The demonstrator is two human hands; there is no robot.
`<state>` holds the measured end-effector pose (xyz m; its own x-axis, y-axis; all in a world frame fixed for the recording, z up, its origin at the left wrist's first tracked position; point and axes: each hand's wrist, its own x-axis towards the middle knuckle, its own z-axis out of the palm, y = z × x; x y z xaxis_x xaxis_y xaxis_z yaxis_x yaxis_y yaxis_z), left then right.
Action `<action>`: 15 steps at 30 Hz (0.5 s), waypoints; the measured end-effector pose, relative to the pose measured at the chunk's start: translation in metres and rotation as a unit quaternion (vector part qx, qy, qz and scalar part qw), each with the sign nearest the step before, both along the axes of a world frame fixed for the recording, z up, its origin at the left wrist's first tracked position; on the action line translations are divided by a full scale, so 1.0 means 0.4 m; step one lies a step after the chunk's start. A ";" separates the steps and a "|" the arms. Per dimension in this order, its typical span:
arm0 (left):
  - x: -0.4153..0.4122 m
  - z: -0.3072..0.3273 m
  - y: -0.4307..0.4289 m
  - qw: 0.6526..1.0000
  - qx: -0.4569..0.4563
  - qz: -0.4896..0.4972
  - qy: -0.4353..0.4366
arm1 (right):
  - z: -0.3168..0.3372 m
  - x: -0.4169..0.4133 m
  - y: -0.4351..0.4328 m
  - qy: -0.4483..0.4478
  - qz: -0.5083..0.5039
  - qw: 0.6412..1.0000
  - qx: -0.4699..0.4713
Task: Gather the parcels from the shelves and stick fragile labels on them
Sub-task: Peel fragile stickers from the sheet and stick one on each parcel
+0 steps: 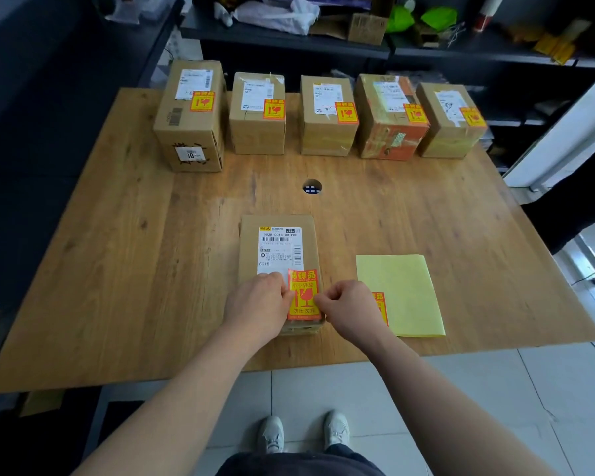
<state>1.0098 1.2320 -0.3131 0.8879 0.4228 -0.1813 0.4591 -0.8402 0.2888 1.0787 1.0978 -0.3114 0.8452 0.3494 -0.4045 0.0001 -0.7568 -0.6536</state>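
A cardboard parcel (278,245) with a white shipping label lies near the table's front edge. An orange and yellow fragile label (304,294) sits on its near right corner. My left hand (258,302) pinches the label's left edge, and my right hand (349,309) pinches its right edge. Both hands have curled fingers. To the right lies a yellow backing sheet (401,293) with one more fragile label (380,305) on it, partly hidden by my right hand. Several parcels stand in a row at the table's far edge, each bearing a fragile label, from the leftmost (189,115) to the rightmost (450,120).
The wooden table (117,269) has a round cable hole (312,186) in its middle. Dark shelves (358,46) with bags and boxes stand behind the table. A white frame (560,132) rises at the right. My shoes show on the tiled floor below.
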 end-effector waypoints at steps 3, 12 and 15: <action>0.002 0.000 -0.001 1.000 0.003 -0.002 0.001 | 0.002 0.001 0.001 -0.005 0.003 1.000 -0.009; 0.002 0.000 -0.004 1.000 0.005 -0.008 -0.008 | 0.003 0.003 0.011 -0.017 0.016 0.998 -0.050; -0.007 -0.006 -0.002 0.999 0.003 -0.003 -0.041 | 0.008 -0.003 0.015 -0.063 0.044 0.993 -0.090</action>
